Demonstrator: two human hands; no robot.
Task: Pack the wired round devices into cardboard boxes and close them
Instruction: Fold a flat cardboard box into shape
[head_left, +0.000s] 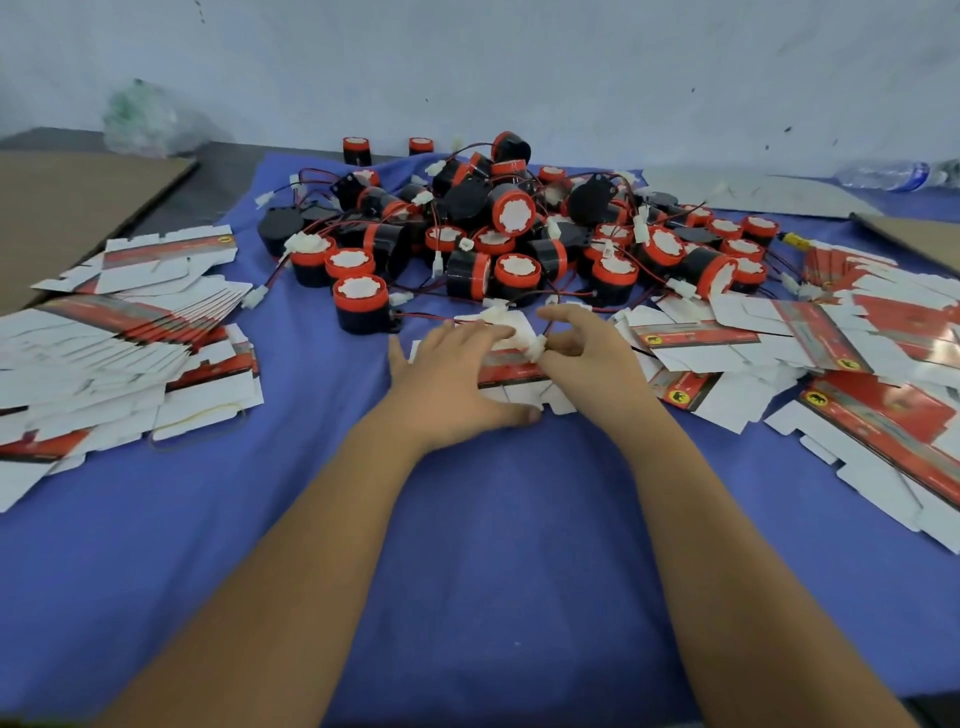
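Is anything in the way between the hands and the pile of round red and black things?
Nothing solid. The left hand and right hand rest on a flat box. Only blue cloth and loose red wires lie before the nearest device.

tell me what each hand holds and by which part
Right hand pinches a white connector at a wire's end. Left hand rests flat on a flat box, gripping nothing.

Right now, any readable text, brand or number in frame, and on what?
None can be read.
Flat box blanks: a yellow round emblem with a dark animal figure; the print beside it is blurred.
Water bottle: label too small.
Round devices: no legible marking.
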